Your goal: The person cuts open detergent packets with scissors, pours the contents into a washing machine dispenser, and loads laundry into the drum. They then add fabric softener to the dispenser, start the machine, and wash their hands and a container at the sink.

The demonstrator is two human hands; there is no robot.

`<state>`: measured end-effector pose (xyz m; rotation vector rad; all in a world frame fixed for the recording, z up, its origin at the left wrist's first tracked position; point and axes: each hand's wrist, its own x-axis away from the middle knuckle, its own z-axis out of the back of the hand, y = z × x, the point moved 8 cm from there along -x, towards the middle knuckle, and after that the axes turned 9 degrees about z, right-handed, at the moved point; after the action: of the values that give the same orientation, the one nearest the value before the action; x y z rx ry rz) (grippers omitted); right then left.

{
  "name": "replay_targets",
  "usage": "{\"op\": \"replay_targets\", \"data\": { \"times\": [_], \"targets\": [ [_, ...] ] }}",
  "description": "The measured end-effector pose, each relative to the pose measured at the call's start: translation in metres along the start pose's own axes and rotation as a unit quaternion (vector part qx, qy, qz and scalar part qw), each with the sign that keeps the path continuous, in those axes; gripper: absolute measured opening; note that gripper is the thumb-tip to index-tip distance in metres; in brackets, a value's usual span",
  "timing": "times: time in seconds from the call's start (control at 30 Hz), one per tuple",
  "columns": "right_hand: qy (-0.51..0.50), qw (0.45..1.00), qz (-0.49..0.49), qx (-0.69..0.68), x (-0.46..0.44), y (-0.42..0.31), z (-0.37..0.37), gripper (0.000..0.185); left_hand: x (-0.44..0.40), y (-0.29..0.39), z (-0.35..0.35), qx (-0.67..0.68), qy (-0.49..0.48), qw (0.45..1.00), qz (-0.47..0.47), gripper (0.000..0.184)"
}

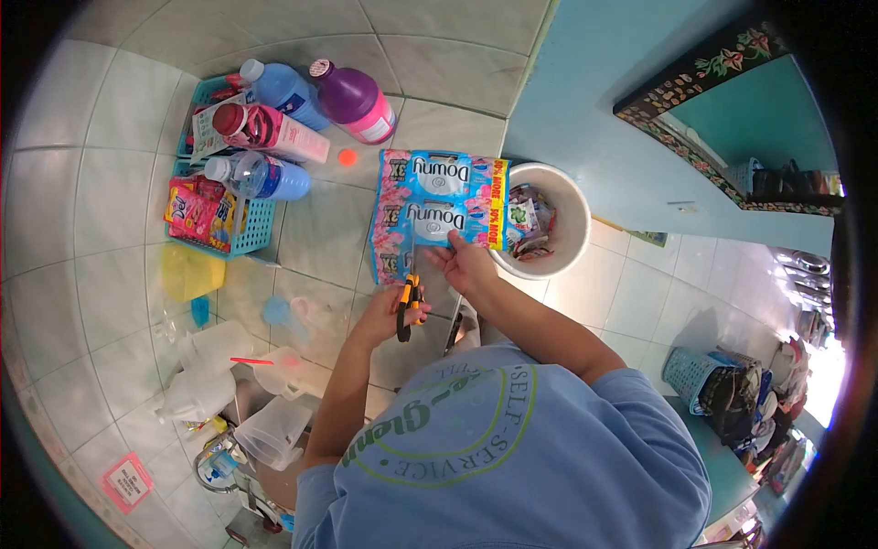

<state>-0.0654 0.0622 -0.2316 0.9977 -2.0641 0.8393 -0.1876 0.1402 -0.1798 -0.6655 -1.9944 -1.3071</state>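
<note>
My left hand is closed around orange-and-black scissors, whose blades point away from me onto a sheet of joined blue and pink Downy fabric softener sachets. The sheet shows two printed panels, upside down from my side, and a yellow strip along its right edge. Pinching the near edge of that sheet is my right hand, thumb on top; some of its fingers are hidden beneath. How far the blades are apart I cannot make out.
A white bucket with sachets inside stands at the right. Left of the sheet are blue baskets, a purple bottle and several other bottles. An orange cap lies on the tiles. Clear plastic containers sit lower left.
</note>
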Motion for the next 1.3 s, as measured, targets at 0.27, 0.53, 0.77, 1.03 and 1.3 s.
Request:
{"op": "replay_targets", "data": {
  "times": [0.27, 0.53, 0.77, 1.03, 1.3],
  "targets": [
    [-0.013, 1.0, 0.009, -0.001, 0.002, 0.001, 0.001, 0.02, 0.003, -0.003, -0.005, 0.01, 0.01, 1.0, -0.026, 0.045],
    [-0.021, 1.0, -0.001, -0.014, 0.004, 0.004, 0.004, 0.023, 0.002, -0.007, -0.005, 0.003, 0.014, 0.999, -0.044, 0.042],
    [-0.014, 1.0, 0.001, -0.016, 0.0, 0.008, 0.01, 0.023, 0.007, -0.006, -0.006, -0.028, 0.029, 0.998, -0.047, 0.038],
    [-0.026, 1.0, 0.001, -0.009, 0.0, 0.01, 0.013, 0.022, 0.009, -0.007, -0.006, -0.03, 0.042, 0.998, -0.041, 0.036],
    [-0.041, 0.999, -0.005, -0.018, -0.003, 0.013, 0.018, 0.022, 0.01, -0.01, -0.005, -0.05, 0.042, 0.997, -0.037, 0.031]
  ]
}}
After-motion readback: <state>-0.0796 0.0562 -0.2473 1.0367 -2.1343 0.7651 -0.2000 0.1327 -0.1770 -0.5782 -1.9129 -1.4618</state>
